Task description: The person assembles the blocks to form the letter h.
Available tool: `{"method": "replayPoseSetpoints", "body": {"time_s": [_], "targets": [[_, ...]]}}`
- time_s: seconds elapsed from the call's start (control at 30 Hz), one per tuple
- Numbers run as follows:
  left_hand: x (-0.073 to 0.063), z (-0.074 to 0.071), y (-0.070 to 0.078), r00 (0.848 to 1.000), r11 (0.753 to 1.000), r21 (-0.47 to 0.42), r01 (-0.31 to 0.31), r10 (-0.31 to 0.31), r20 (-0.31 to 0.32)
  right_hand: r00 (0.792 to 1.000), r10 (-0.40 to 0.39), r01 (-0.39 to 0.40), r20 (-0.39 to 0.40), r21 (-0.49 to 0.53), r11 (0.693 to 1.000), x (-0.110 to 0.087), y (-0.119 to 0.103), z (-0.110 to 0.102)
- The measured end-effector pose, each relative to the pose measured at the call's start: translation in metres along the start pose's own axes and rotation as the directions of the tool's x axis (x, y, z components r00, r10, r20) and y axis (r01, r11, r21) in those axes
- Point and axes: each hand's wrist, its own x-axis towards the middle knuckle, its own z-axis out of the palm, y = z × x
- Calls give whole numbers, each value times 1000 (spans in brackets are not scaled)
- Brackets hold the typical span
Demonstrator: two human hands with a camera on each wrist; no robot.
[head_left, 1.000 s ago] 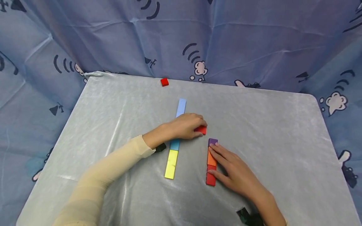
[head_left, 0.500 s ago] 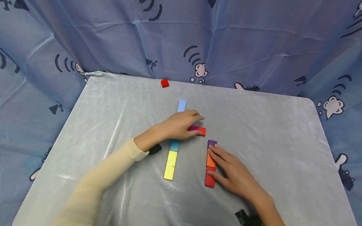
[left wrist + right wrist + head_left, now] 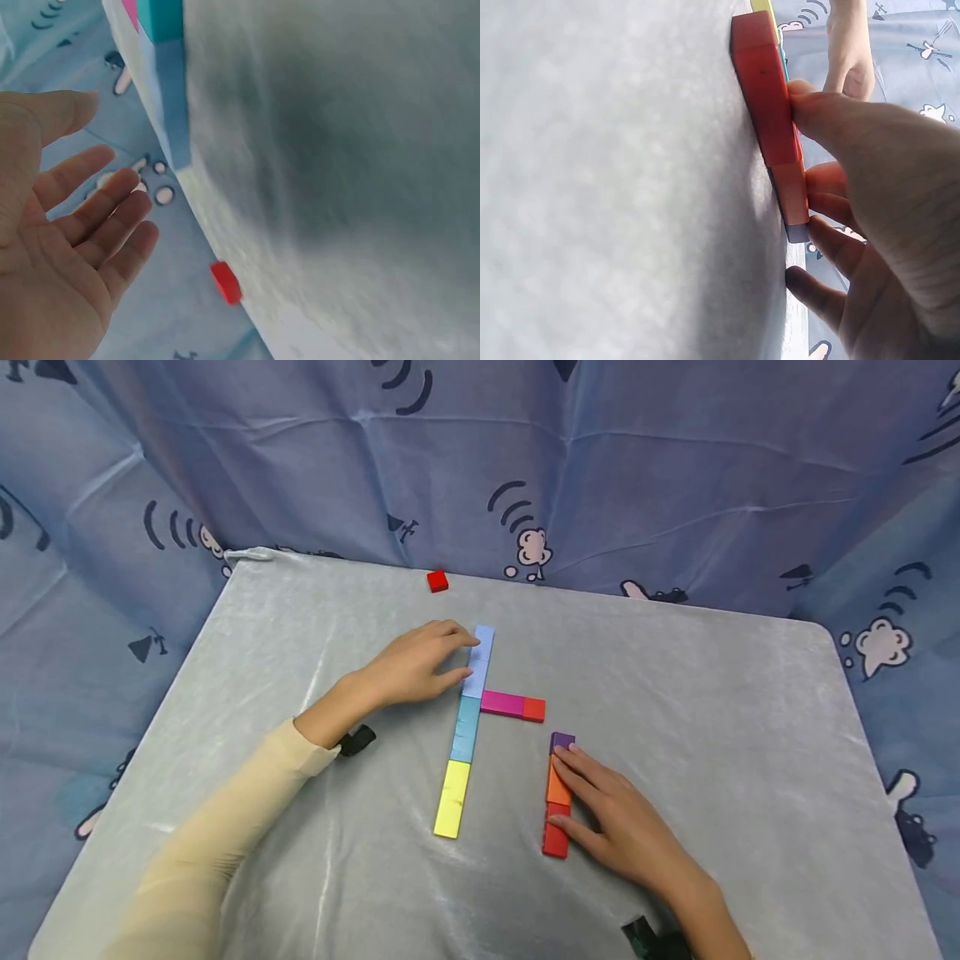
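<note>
My left hand [image 3: 412, 664] is at the left edge of two light blue blocks [image 3: 478, 662], its thumb and fingers apart and holding nothing; the left wrist view shows its bare palm. Below these blocks, the same straight line runs on in teal blocks [image 3: 465, 729] and a yellow block [image 3: 453, 799]. A magenta block [image 3: 502, 703] with a red end block [image 3: 534, 709] juts rightward from the line. My right hand [image 3: 630, 818] rests thumb and fingertips along a separate row of purple [image 3: 562, 741], orange [image 3: 558, 789] and red blocks [image 3: 555, 842].
A lone red block [image 3: 437, 581] lies near the far edge of the table, which has a grey cloth [image 3: 712, 710]. Behind it hangs a blue patterned curtain [image 3: 300, 485]. Dark wrist straps [image 3: 358, 741] show at both wrists.
My left hand has let go of the magenta and red piece and drawn back left, leaving it against the line. The right hand stays on its row.
</note>
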Motion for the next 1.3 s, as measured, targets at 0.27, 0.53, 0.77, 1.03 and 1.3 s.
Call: {"method": "replayPoseSetpoints", "body": {"time_s": [0.27, 0.53, 0.77, 1.03, 1.3], "targets": [[-1, -6, -21, 998, 999, 5, 53, -53, -42, 1000, 3, -3, -11, 0, 1000, -3, 1, -2], [6, -6, -46, 991, 992, 16, 122, -121, -59, 1000, 12, -12, -4, -1, 1000, -6, 0, 1], [28, -17, -63, 983, 989, 5, 146, -144, -113, 1000, -6, 6, -21, 5, 1000, -3, 1, 1], [52, -16, -75, 976, 981, 52, 189, -182, -116, 1000, -10, 10, -9, -11, 1000, -3, 0, 2], [72, -13, -73, 976, 971, 153, 186, -163, -147, 1000, -2, 1, -16, -17, 1000, -5, 2, 1]]}}
